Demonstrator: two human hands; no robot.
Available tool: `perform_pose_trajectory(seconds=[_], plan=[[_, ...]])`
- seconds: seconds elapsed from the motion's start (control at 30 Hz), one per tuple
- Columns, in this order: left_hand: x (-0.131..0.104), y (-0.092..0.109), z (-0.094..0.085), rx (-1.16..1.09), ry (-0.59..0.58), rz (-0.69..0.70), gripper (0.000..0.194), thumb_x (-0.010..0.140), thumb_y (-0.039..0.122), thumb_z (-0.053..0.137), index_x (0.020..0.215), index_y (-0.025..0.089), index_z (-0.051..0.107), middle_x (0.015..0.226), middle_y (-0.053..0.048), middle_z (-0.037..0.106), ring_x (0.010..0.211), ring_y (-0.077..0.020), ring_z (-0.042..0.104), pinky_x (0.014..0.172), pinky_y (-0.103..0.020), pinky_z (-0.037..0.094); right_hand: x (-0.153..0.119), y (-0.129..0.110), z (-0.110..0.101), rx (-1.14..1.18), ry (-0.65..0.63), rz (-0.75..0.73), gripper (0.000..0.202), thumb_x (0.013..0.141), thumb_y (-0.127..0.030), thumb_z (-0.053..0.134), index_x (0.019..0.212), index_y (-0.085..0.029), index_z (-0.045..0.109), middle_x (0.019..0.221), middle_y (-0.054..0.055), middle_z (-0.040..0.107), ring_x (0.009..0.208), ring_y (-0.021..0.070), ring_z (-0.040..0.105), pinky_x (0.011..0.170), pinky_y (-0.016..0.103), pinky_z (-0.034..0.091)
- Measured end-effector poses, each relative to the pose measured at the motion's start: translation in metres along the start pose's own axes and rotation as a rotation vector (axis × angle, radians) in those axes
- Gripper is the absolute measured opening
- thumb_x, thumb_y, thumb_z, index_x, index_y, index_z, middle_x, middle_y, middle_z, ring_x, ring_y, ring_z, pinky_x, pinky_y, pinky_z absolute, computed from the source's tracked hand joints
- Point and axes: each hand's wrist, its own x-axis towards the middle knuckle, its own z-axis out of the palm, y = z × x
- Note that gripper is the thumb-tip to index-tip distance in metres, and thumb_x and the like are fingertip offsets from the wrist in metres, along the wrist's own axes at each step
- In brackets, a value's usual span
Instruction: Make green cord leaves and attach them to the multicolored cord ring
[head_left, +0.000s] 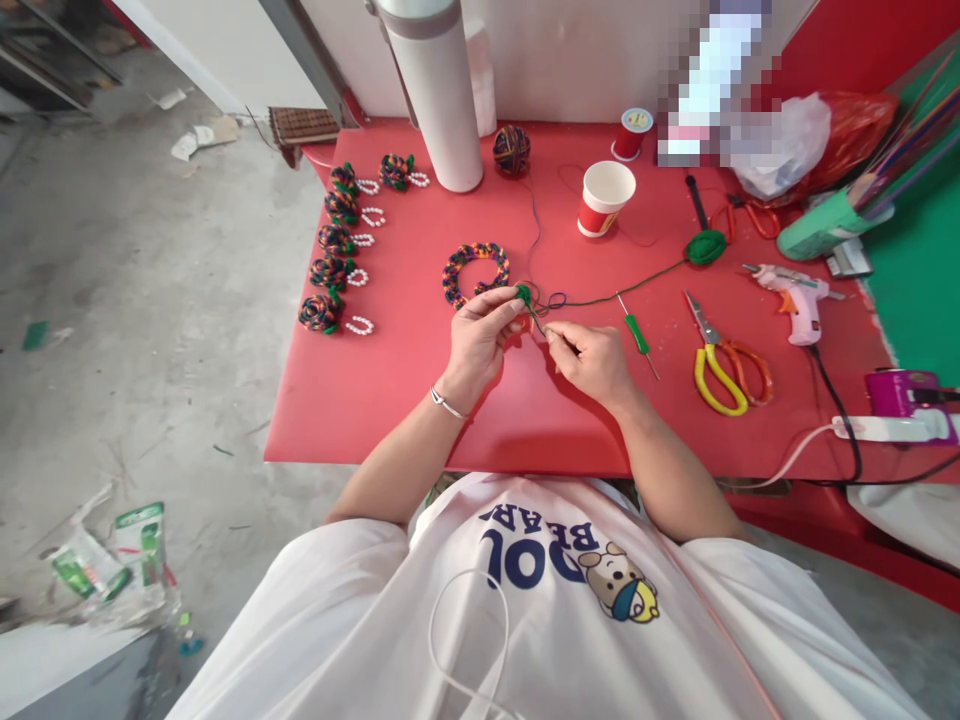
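Between the thumb and fingertips of my left hand (484,335) is a small green crocheted piece (523,294). My right hand (589,358) is closed in a pinch just right of it, on a thin dark strand that runs down from the piece and looks like yarn. Behind my left fingers lies a multicoloured crocheted ring (452,275), partly covered by the hand. Green yarn stretches across the table to a small green yarn ball (705,246). A crochet hook with a green handle (636,333) rests to the right of my right hand.
Several multicoloured crocheted flowers (321,312) with white bead loops (360,326) line the red table's left side. A white flask (442,100), variegated yarn ball (511,150) and paper cup (606,198) stand behind. Scissors (720,365) and a pink glue gun (796,300) lie right.
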Motion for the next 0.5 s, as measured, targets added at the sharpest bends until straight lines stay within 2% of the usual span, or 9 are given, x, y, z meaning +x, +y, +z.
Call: perform_pose_trajectory(seconds=[0.13, 0.33, 0.5], plan=[[-0.0017, 0.0020, 0.0024, -0.009, 0.002, 0.006, 0.021, 0.068, 0.009, 0.089, 0.084, 0.017, 0.078, 0.079, 0.000, 0.078, 0.065, -0.0081, 0.071, 0.058, -0.017, 0.053, -0.0006, -0.0001, 0.0005, 0.014, 0.005, 0.004, 0.031, 0.101, -0.032, 0.055, 0.107, -0.020, 0.083, 0.072, 0.004, 0.081, 0.056, 0.0144, 0.066, 0.061, 0.026, 0.047], [-0.0035, 0.0070, 0.0053, -0.014, 0.023, -0.060, 0.016, 0.074, 0.014, 0.088, 0.082, 0.018, 0.076, 0.073, 0.001, 0.074, 0.067, -0.0093, 0.072, 0.057, -0.016, 0.052, -0.0009, -0.0013, 0.0003, 0.023, 0.000, 0.010, 0.031, 0.103, -0.033, 0.055, 0.110, -0.022, 0.082, 0.078, 0.005, 0.083, 0.062, 0.0154, 0.072, 0.065, 0.026, 0.051], [-0.0029, 0.0079, 0.0034, -0.043, 0.011, -0.090, 0.017, 0.075, 0.013, 0.088, 0.085, 0.018, 0.075, 0.073, 0.001, 0.074, 0.067, -0.0092, 0.073, 0.056, -0.015, 0.052, -0.0001, -0.0018, -0.0004, 0.033, -0.020, 0.006, 0.031, 0.104, -0.033, 0.054, 0.113, -0.022, 0.082, 0.075, 0.005, 0.082, 0.065, 0.0166, 0.074, 0.068, 0.026, 0.053]])
